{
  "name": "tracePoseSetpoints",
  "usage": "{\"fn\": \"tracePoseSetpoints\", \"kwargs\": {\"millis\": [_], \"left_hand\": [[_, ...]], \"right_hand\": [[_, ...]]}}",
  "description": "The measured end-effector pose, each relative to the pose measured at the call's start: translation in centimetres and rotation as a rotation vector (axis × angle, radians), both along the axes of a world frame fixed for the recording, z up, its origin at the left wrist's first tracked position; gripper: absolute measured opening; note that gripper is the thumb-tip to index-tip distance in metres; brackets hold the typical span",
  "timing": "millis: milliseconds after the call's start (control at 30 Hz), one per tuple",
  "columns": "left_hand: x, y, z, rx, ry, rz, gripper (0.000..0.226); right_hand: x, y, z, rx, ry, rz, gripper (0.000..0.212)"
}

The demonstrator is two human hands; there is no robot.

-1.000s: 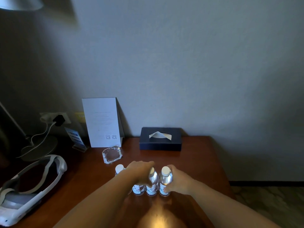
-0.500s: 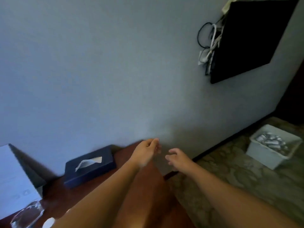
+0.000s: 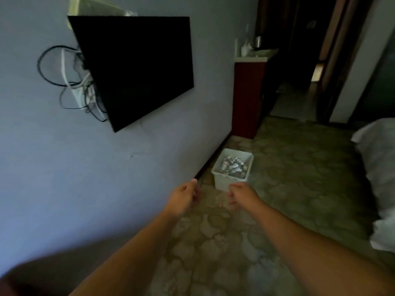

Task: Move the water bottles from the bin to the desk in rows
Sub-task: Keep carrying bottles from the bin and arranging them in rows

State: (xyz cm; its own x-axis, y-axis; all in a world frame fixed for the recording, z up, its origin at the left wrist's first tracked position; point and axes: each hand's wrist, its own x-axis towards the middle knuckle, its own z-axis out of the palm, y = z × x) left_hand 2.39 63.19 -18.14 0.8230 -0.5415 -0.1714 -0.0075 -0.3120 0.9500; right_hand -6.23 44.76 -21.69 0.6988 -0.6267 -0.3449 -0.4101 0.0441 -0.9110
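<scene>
A dim room with patterned carpet (image 3: 288, 167) and a grey wall. The white bin (image 3: 226, 182) sits on the floor by the skirting, water bottles (image 3: 234, 166) heaped inside, seemingly loose. The left hand (image 3: 183, 195) and right hand (image 3: 240, 194) reach toward it, fingers loosely curled, holding nothing. Jumbled bottles could slip or roll if grabbed hastily in this poor light.

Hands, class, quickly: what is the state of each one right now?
Left hand: open, fingers loosely curled, holding nothing.
Right hand: open, fingers loosely curled, holding nothing.
</scene>
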Motion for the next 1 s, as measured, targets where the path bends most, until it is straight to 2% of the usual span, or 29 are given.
{"fn": "tracePoseSetpoints", "kwargs": {"millis": [167,400,600,767,1000], "left_hand": [[1.0,-9.0,-1.7,0.014,-0.013,-0.083,0.045],[6.1,-19.2,-5.1,0.034,0.015,-0.150,0.046],[14.8,-28.4,-7.7,0.030,0.066,-0.165,0.043],[24.7,-37.7,-10.1,-0.002,0.144,-0.123,0.042],[34.9,-47.7,-12.3,0.085,0.197,-0.118,0.038]], "right_hand": [[-1.1,-10.1,-1.3,0.086,-0.020,-0.141,0.017],[2.6,-19.1,-3.6,0.152,-0.023,-0.207,0.020],[10.1,-27.7,-4.6,0.172,0.000,-0.246,0.012],[18.5,-35.7,-5.7,0.188,0.041,-0.293,0.011],[27.7,-45.1,-8.3,0.307,0.110,-0.345,0.015]]}}
